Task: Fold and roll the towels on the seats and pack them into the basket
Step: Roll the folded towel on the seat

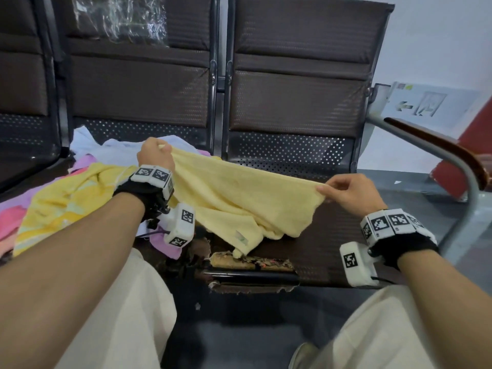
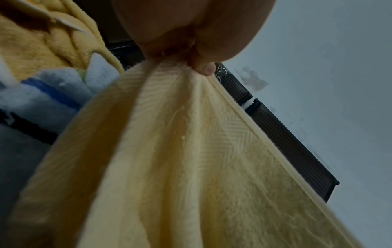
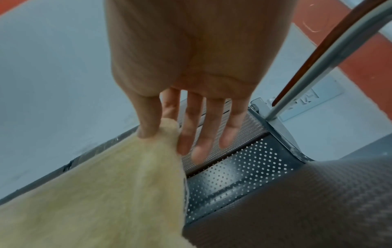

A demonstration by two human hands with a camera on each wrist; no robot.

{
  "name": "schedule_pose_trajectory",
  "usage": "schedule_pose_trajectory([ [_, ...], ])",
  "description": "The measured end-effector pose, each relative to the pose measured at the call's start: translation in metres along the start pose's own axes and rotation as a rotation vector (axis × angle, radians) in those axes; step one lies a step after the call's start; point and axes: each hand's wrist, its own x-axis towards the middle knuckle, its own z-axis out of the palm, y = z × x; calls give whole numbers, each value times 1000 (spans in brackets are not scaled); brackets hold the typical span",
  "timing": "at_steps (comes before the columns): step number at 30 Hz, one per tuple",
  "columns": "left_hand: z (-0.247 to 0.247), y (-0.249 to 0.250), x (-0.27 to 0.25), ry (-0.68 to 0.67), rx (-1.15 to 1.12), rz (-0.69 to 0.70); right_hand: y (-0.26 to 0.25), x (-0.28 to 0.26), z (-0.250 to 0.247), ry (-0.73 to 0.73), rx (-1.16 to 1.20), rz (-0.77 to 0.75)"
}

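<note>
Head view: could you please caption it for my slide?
Both hands, left hand and right hand, stretch a pale yellow towel above the brown seat.

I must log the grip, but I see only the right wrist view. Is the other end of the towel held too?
Observer: Yes, the left hand grips the towel in a fist.
Operator: Does the towel hang free?
Observer: No, its low corner touches the torn seat edge.
Operator: Are more towels waiting?
Observer: Yes, a pile lies on the next seat, left of the left hand.
</note>
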Motion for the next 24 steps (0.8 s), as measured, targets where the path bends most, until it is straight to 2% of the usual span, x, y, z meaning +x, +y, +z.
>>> schedule_pose_trajectory([
  [3, 0, 4, -6, -3, -41, 15, -2, 0, -2, 141, 56, 77],
  [6, -4, 13, -12, -1, -110, 79, -5, -1, -1, 213, 129, 159],
  [10, -12, 25, -24, -12, -196, 138, -7, -3, 1, 197, 160, 233],
  [13, -21, 26, -30, -52, -171, 204, -7, -3, -1, 198, 263, 307],
  [18, -33, 31, -34, -88, -139, 341, -22, 7, -13, 382, 559, 409],
  [24, -45, 40, -34, -69, -179, 320, -45, 12, -38, 652, 649, 477],
])
